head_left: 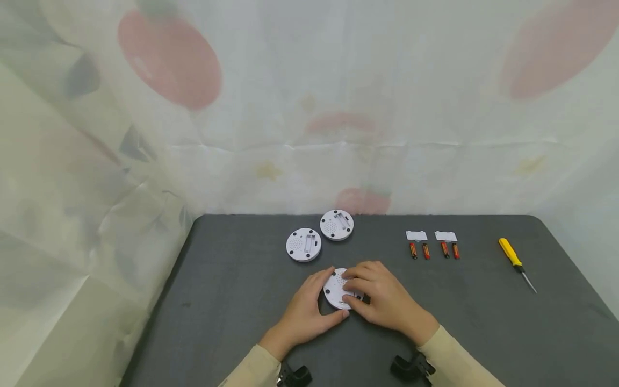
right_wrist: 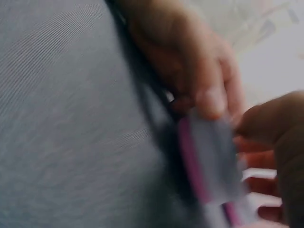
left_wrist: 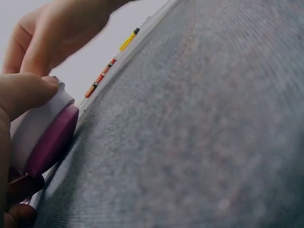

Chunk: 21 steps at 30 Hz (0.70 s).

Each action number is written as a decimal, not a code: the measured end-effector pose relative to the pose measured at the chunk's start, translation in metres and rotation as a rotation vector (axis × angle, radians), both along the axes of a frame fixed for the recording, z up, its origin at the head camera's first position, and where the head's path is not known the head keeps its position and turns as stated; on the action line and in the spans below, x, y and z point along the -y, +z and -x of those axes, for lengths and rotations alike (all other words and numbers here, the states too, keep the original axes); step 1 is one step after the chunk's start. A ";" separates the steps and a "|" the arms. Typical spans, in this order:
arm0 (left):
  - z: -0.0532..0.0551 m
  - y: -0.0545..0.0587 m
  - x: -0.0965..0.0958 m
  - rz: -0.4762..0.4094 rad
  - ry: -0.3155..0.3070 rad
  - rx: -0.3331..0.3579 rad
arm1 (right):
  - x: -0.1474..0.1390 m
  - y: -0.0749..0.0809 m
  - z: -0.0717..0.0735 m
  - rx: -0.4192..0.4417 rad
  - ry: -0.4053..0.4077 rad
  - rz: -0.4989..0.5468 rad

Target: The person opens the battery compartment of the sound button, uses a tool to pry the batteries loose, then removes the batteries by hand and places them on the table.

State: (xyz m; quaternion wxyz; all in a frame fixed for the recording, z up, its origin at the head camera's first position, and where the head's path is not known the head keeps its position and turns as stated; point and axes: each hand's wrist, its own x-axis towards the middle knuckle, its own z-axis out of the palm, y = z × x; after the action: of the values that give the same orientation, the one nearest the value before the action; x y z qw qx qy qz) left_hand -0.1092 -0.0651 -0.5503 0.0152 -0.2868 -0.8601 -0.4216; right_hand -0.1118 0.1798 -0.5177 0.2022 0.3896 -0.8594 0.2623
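In the head view a white round device [head_left: 335,291] with dark feet and small holes on its upturned back is between my hands. My left hand [head_left: 306,312] grips its rim, fingers along the far left side and thumb at the near edge. From the right, my right hand [head_left: 384,295] reaches over the back, with bent fingers and thumb touching it and covering its right part. I cannot tell whether those fingertips pinch a small part. The left wrist view shows the device's purple underside [left_wrist: 53,142] close over the table; the right wrist view is blurred.
Behind my hands are two similar devices [head_left: 303,245] [head_left: 337,224] with bare battery slots. To the right lie two white covers [head_left: 416,235] [head_left: 446,236], several red-and-black batteries [head_left: 426,251] and a yellow-handled screwdriver [head_left: 511,256] on the dark table [head_left: 217,301]. A printed curtain [head_left: 290,107] hangs behind.
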 end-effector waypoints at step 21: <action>0.002 -0.003 -0.001 -0.057 -0.033 -0.148 | 0.012 0.033 -0.019 -0.105 0.017 -0.264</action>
State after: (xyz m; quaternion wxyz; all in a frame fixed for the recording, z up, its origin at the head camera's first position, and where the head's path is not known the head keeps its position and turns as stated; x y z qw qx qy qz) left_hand -0.1115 -0.0646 -0.5534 0.0801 -0.3310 -0.8393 -0.4238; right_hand -0.0930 0.1677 -0.4843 0.1914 0.4331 -0.8715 0.1278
